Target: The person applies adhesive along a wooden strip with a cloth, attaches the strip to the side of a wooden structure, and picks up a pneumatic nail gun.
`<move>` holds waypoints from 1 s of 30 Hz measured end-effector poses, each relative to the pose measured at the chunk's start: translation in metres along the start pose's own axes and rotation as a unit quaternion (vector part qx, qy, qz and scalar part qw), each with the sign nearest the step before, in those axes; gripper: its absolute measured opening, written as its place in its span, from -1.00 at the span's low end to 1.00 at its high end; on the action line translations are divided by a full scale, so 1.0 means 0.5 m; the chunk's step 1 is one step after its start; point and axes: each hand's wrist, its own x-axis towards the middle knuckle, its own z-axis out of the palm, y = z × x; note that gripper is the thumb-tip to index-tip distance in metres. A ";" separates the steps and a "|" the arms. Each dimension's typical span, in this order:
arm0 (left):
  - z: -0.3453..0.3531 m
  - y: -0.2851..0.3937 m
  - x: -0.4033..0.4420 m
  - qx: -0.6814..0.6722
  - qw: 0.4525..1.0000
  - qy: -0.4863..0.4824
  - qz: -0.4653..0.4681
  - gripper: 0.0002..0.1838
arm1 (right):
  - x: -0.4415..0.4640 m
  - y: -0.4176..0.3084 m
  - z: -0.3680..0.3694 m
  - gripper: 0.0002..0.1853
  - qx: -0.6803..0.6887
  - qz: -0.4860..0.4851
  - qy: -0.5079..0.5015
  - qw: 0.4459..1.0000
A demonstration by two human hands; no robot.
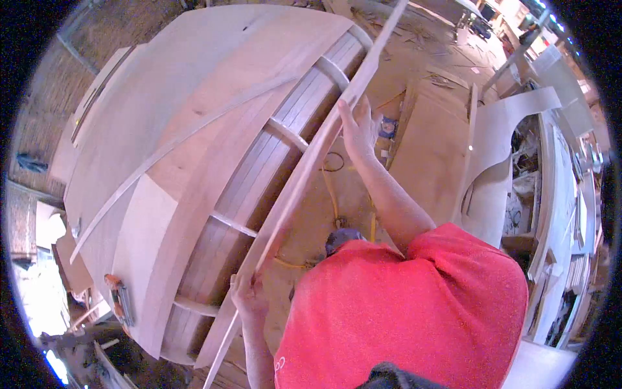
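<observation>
A long, thin wooden strip (pixel 285 206) runs diagonally along the open side of a large curved wooden structure (pixel 214 84). My left hand (pixel 249 293) is closed around the strip's lower part. Farther up, my right hand (pixel 360 129) rests against the strip's edge, thumb on it and fingers stretched out. Curved ribs (pixel 288 135) cross the gap between the strip and the structure's panelled side. Another slender batten (pixel 184 137) lies across the curved panels. My red-sleeved torso fills the lower middle.
An orange and grey tool (pixel 119 299) sits at the structure's lower left. Yellow hose or cord (pixel 331 194) lies on the dusty floor. To the right are a wide wooden sheet (pixel 427 146), a curved cut panel (pixel 499 133) and a cluttered shelf (pixel 523 188).
</observation>
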 end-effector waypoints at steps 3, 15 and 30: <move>0.028 -0.051 -0.004 0.035 0.997 -0.059 0.028 -0.93 | 0.035 0.075 0.027 0.24 -0.005 -0.002 -0.013 1.000; 0.119 -0.229 0.016 0.093 0.990 -0.109 0.013 -0.85 | 0.093 0.140 0.220 0.06 -0.169 0.100 -0.252 0.948; 0.266 -0.231 0.210 0.108 0.990 -0.089 0.013 -0.81 | 0.305 0.185 0.323 0.09 -0.169 0.145 -0.236 0.946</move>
